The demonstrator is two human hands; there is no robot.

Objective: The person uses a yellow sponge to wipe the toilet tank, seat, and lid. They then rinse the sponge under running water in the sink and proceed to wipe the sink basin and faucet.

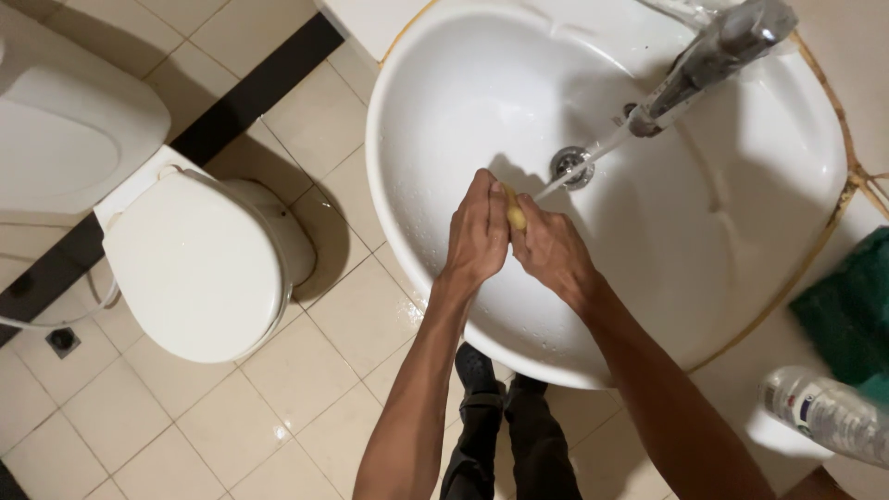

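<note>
At the frame's centre, over the white sink [444,83], both forearms angle up and meet, the left hand [478,231] and right hand [551,245] curled together around a small yellow soap [515,215] under the tap's [713,56] stream [579,165].

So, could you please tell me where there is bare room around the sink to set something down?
The sink has bare basin on the left wall and on the right, below the tap. The middle is crowded: both hands, left and right, press a yellow object under the water by the drain. The right counter holds a green cloth and plastic bottle.
</note>
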